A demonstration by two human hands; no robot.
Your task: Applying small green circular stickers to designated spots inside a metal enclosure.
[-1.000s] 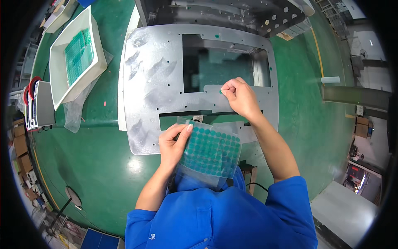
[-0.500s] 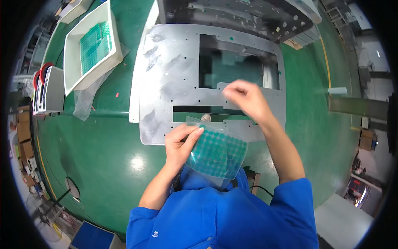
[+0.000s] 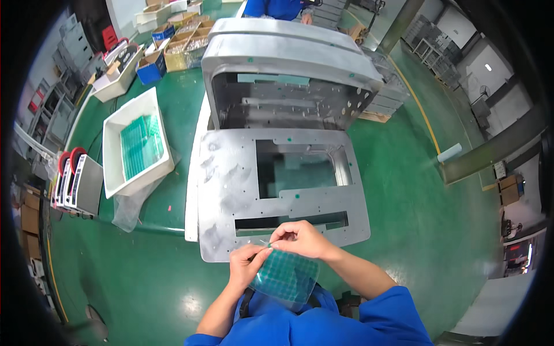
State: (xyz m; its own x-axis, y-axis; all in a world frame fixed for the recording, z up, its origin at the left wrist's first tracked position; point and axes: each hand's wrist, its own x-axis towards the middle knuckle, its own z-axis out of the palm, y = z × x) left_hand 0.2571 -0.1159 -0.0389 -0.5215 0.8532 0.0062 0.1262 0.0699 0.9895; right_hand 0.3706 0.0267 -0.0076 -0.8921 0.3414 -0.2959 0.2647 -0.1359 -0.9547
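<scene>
A clear sheet of round green stickers [image 3: 288, 275] hangs in front of my body. My left hand [image 3: 245, 264] pinches it by its upper left corner. My right hand [image 3: 301, 239] has its thumb and fingertips closed at the same upper edge, touching the left fingertips, with a small green sticker [image 3: 270, 245] at the pinch. Just beyond lies a flat grey metal panel [image 3: 228, 190] with a large rectangular opening and a narrow slot. One green dot [image 3: 297, 196] sits on its tab between the openings, and another green dot [image 3: 289, 139] near its far edge.
Behind the panel stands a large grey metal housing [image 3: 288, 55]. At left on the green table, a white bin [image 3: 109, 167] holds more green sticker sheets, with a plastic bag [image 3: 130, 210] beside it. Boxes of small parts [image 3: 184, 55] and a co-worker in blue [image 3: 274, 8] are farther back.
My right hand has come back from above the panel to the sheet's upper edge, joining the left. The view has tilted up, showing the housing and the co-worker.
</scene>
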